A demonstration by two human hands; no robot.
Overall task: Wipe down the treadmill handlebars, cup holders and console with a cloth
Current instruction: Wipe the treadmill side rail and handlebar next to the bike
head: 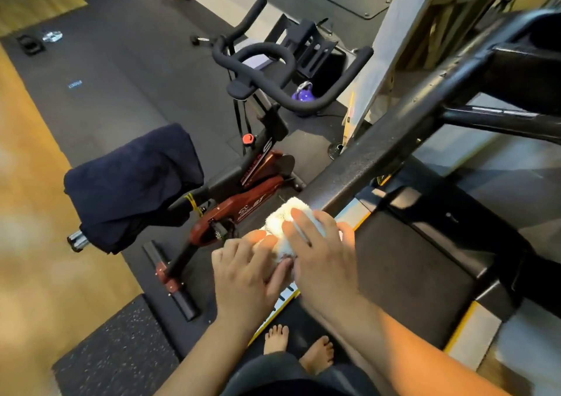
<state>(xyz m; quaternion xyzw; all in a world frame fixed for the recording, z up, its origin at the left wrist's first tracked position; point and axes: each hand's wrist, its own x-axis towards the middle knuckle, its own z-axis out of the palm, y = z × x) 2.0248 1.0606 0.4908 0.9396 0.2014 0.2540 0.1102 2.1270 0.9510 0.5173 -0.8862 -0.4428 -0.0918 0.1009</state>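
Note:
A white cloth [283, 225] is bunched at the near end of the treadmill's left handlebar [373, 158], a black textured bar running up to the right toward the console [522, 61]. My right hand [318, 250] lies over the cloth with its fingers wrapped around it. On the cloth's left side my left hand [246, 271] presses its fingers into the fabric. The handlebar's near tip is hidden under cloth and hands. Only the console's dark underside and edge show at the upper right.
A red and black spin bike [243, 183] stands close on the left, with a dark towel [133, 183] draped over its saddle. The treadmill belt [394, 274] lies under my bare feet [300, 347]. A purple kettlebell [303, 92] sits behind the bike.

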